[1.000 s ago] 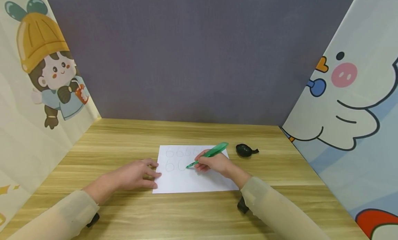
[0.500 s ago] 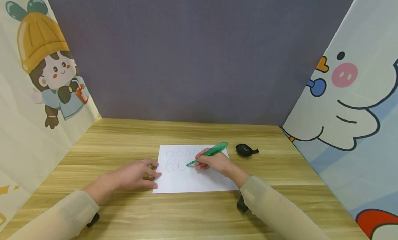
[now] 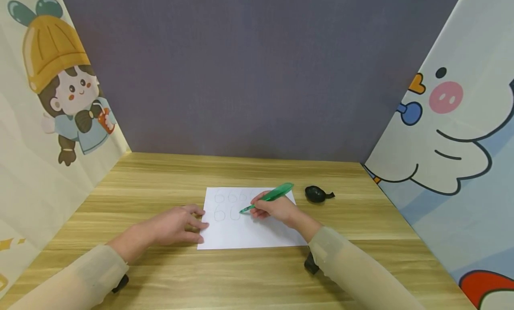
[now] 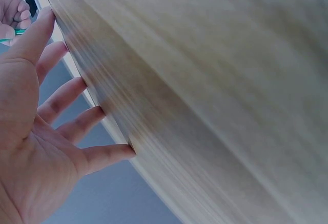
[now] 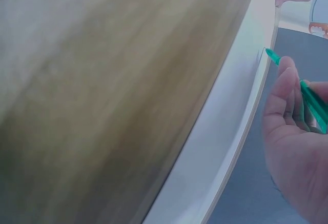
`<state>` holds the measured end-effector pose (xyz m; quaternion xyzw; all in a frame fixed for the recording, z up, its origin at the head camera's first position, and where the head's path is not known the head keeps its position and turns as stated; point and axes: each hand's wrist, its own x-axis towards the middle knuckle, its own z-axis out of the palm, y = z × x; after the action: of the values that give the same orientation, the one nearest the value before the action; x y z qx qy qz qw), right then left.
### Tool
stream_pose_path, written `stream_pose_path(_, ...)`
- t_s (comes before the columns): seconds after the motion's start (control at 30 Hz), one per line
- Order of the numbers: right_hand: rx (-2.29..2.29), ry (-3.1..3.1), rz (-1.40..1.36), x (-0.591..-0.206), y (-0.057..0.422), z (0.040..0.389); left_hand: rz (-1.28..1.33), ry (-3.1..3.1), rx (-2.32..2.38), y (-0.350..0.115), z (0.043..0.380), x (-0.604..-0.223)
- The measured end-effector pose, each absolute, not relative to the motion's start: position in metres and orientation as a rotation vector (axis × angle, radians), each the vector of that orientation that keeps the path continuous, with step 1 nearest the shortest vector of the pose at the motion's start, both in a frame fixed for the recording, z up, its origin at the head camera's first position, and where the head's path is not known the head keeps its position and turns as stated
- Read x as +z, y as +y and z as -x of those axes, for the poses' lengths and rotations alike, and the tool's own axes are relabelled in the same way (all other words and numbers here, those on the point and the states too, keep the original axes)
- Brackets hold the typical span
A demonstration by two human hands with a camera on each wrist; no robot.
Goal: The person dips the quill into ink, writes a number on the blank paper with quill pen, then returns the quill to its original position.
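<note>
A white sheet of paper (image 3: pixel 237 235) lies on the wooden table, with outlined figures like 6s in an upper row and a second row below. My right hand (image 3: pixel 277 209) pinches a green pen (image 3: pixel 279 192), its tip at the second figure of the lower row. The right wrist view shows the pen (image 5: pixel 313 105) between thumb and fingers, its tip close over the paper (image 5: pixel 225 116). My left hand (image 3: pixel 176 225) rests with spread fingers at the sheet's left edge; in the left wrist view its fingertips (image 4: pixel 123 151) touch down along that edge.
A small black object with a short tail (image 3: pixel 315 194) lies right of the sheet's top corner. A grey panel (image 3: pixel 249 78) stands behind the wooden table (image 3: pixel 168 180). Printed cartoon walls flank it on the left (image 3: pixel 24 176) and right (image 3: pixel 441 145).
The pen tip has shifted slightly up on the second figure of the lower row, with the right hand moving a little. The left hand and paper stay put.
</note>
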<state>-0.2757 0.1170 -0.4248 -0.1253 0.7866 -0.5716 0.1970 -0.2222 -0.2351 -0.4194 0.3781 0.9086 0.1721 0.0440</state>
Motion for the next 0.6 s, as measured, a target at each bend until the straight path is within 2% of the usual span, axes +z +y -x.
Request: stream_pose_path(0.6, -1.601, 2.199, 0.345, -0.4234, 0.1123, 0.277, -1.145, 2.772, 0.518, -0.2349, 0.2241, -0.4208)
